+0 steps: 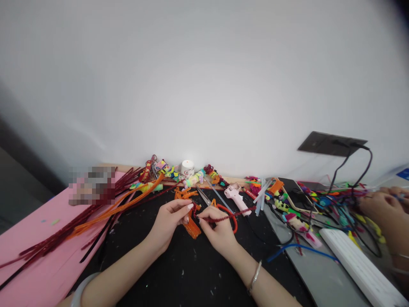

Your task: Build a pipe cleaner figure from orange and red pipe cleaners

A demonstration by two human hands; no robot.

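Over the black mat, my left hand pinches a small work of dark red and orange pipe cleaner between thumb and forefinger. A flat orange pipe-cleaner piece hangs below those fingertips. Close beside it, my right hand is closed in a pinch on a dark red pipe cleaner, whose free end sticks out to the right. Scissors with orange-red handles lie behind my right hand, partly covered by it. Just past them rests a pale pink glue gun.
Long red and orange pipe cleaners spread over the pink board at left. A white cup stands by the wall among colourful figures. Clear glue sticks, cables and a white power strip lie right, near another person's hands.
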